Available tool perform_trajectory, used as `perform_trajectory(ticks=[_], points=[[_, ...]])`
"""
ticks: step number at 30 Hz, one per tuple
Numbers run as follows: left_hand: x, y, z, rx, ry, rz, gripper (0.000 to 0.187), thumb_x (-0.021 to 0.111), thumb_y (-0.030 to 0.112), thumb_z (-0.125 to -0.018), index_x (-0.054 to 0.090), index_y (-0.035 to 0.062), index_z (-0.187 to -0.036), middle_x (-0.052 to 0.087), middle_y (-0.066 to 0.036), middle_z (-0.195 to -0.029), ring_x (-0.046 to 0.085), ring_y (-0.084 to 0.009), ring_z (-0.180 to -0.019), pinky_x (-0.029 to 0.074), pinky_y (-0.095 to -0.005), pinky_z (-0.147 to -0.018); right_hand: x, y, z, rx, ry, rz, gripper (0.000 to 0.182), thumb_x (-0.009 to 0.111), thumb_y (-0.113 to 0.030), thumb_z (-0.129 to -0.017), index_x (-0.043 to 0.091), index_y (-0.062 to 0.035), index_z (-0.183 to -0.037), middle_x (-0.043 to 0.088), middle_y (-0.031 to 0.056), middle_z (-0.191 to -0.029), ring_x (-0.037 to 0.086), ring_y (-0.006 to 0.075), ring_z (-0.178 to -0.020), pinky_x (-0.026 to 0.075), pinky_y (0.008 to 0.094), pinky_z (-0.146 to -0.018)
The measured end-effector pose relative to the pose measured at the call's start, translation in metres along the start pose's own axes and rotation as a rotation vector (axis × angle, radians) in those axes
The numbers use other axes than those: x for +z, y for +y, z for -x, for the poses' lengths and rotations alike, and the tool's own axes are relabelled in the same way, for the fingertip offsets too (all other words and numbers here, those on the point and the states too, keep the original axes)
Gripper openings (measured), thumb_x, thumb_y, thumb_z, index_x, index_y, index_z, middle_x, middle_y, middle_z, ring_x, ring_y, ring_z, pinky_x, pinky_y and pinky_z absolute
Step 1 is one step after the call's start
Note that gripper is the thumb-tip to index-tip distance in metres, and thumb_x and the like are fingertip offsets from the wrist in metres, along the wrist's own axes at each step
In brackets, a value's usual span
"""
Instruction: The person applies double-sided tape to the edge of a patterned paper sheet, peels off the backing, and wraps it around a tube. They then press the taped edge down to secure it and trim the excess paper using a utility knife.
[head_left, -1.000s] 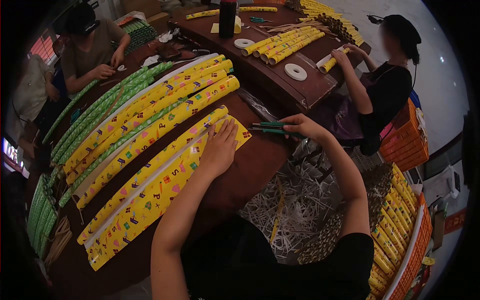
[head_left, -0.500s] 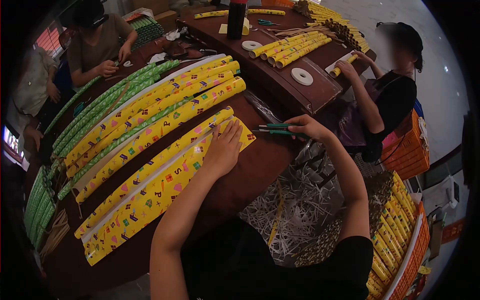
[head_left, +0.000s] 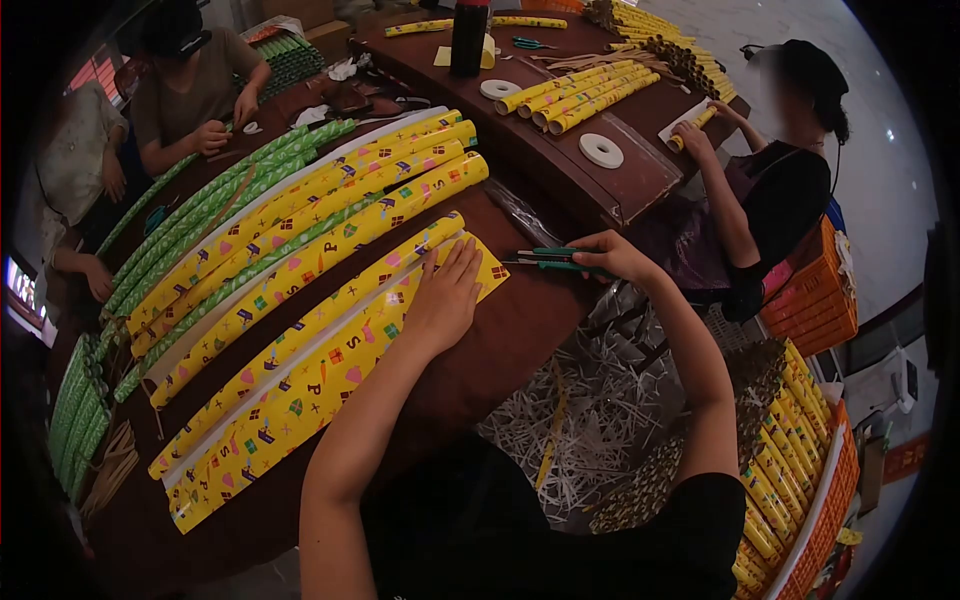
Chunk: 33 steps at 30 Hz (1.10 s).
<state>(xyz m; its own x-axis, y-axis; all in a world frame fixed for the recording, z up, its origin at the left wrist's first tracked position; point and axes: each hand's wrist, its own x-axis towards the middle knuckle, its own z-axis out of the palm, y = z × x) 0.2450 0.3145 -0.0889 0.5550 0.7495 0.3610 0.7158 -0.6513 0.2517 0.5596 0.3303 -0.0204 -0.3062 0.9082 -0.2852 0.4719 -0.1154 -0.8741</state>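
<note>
My left hand (head_left: 445, 293) lies flat, fingers stretched out, near the right end of a yellow patterned wrapping paper sheet (head_left: 330, 365). The sheet's far edge is rolled, and a pale strip runs along its length. To the right, my right hand (head_left: 610, 256) is closed around a green box cutter (head_left: 548, 258). Its dark tip points left, just beyond the sheet's right corner. Above the sheet lie several yellow wrapping paper rolls (head_left: 325, 245), with green rolls (head_left: 205, 222) behind them.
White paper shreds (head_left: 590, 415) fill the space below the table edge. An orange crate (head_left: 825, 520) of yellow rolls stands at lower right. White tape rolls (head_left: 601, 150) and a dark bottle (head_left: 470, 40) are on the far table. Co-workers (head_left: 800, 165) sit right and far left.
The box cutter has turned slightly and shifted a little left in my right hand. My left hand stays in place on the sheet.
</note>
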Motion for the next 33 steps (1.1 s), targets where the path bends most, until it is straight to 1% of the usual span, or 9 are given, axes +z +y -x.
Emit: perform_trajectory(ticks=[8, 14, 20, 22, 23, 26, 29, 31, 33], points=[[0.001, -0.001, 0.000, 0.002, 0.009, 0.008, 0.048, 0.039, 0.023, -0.100, 0.038, 0.0000, -0.142, 0.034, -0.013, -0.152, 0.028, -0.0242, -0.142, 0.015, -0.0458, -0.118, 0.000, -0.001, -0.009, 0.009, -0.045, 0.080, 0.030, 0.063, -0.017, -0.092, 0.066, -0.0020, -0.117, 0.062, -0.0003, -0.070, 0.051, 0.0050, -0.055, 0.041, 0.0218, -0.050], [0.002, -0.001, 0.000, 0.002, 0.002, -0.009, 0.049, 0.039, 0.024, -0.100, 0.038, 0.0003, -0.142, 0.034, -0.014, -0.152, 0.028, -0.0243, -0.142, 0.015, -0.0461, -0.118, -0.002, -0.001, -0.018, -0.036, -0.089, 0.103, 0.029, 0.062, -0.016, -0.092, 0.067, -0.0020, -0.117, 0.068, 0.0019, -0.082, 0.060, 0.0076, -0.071, 0.047, 0.0258, -0.075], [-0.025, -0.012, -0.008, -0.067, 0.092, 0.438, 0.044, 0.044, 0.017, -0.098, 0.043, 0.0023, -0.140, 0.033, -0.016, -0.151, 0.033, -0.0285, -0.140, 0.021, -0.0411, -0.116, -0.005, 0.003, -0.015, -0.069, -0.050, 0.170, 0.030, 0.063, -0.016, -0.091, 0.067, -0.0008, -0.116, 0.070, 0.0045, -0.093, 0.060, 0.0096, -0.087, 0.045, 0.0266, -0.084], [-0.052, -0.016, -0.012, -0.306, 0.012, 0.768, 0.040, 0.048, 0.013, -0.096, 0.052, 0.0056, -0.135, 0.037, -0.016, -0.150, 0.041, -0.0293, -0.135, 0.032, -0.0372, -0.111, -0.004, -0.001, -0.005, -0.067, 0.027, 0.193, 0.029, 0.062, -0.017, -0.091, 0.067, -0.0004, -0.114, 0.069, 0.0053, -0.100, 0.059, 0.0108, -0.093, 0.045, 0.0272, -0.085], [-0.059, -0.025, -0.015, -0.292, 0.088, 0.612, 0.035, 0.050, 0.011, -0.094, 0.059, 0.0059, -0.128, 0.044, -0.016, -0.145, 0.048, -0.0309, -0.128, 0.040, -0.0372, -0.104, -0.003, 0.000, 0.001, -0.067, 0.022, 0.193, 0.029, 0.062, -0.017, -0.091, 0.067, -0.0004, -0.114, 0.069, 0.0053, -0.100, 0.059, 0.0108, -0.093, 0.045, 0.0272, -0.085], [-0.062, -0.048, -0.021, -0.276, 0.113, 0.287, 0.034, 0.051, 0.008, -0.090, 0.060, 0.0001, -0.122, 0.051, -0.019, -0.135, 0.052, -0.0348, -0.120, 0.044, -0.0396, -0.100, 0.006, 0.006, 0.018, -0.161, 0.147, 0.217, 0.030, 0.060, -0.019, -0.094, 0.065, -0.0016, -0.118, 0.067, 0.0032, -0.100, 0.058, 0.0107, -0.092, 0.045, 0.0271, -0.084], [-0.051, -0.062, -0.033, -0.317, 0.058, 0.275, 0.035, 0.052, 0.009, -0.089, 0.060, 0.0003, -0.122, 0.056, -0.019, -0.126, 0.056, -0.0336, -0.113, 0.045, -0.0417, -0.098, 0.028, 0.015, 0.032, -0.203, 0.241, 0.009, 0.033, 0.057, -0.021, -0.097, 0.060, -0.0010, -0.123, 0.064, 0.0006, -0.096, 0.057, 0.0077, -0.085, 0.044, 0.0250, -0.079], [-0.054, -0.064, -0.040, -0.320, 0.024, 0.235, 0.035, 0.053, 0.009, -0.088, 0.060, 0.0004, -0.122, 0.058, -0.019, -0.123, 0.057, -0.0334, -0.111, 0.046, -0.0419, -0.097, 0.051, 0.014, 0.037, -0.136, 0.183, -0.375, 0.036, 0.056, -0.028, -0.099, 0.056, -0.0032, -0.126, 0.061, -0.0011, -0.093, 0.056, 0.0073, -0.085, 0.045, 0.0243, -0.080], [-0.067, -0.053, -0.045, -0.377, -0.182, 0.300, 0.044, 0.061, 0.016, -0.086, 0.057, -0.0002, -0.127, 0.058, -0.021, -0.124, 0.057, -0.0322, -0.113, 0.044, -0.0394, -0.098, 0.068, 0.020, 0.036, -0.211, 0.106, -0.428, 0.034, 0.056, -0.028, -0.099, 0.056, -0.0032, -0.122, 0.063, -0.0010, -0.096, 0.058, 0.0073, -0.088, 0.045, 0.0230, -0.082]])
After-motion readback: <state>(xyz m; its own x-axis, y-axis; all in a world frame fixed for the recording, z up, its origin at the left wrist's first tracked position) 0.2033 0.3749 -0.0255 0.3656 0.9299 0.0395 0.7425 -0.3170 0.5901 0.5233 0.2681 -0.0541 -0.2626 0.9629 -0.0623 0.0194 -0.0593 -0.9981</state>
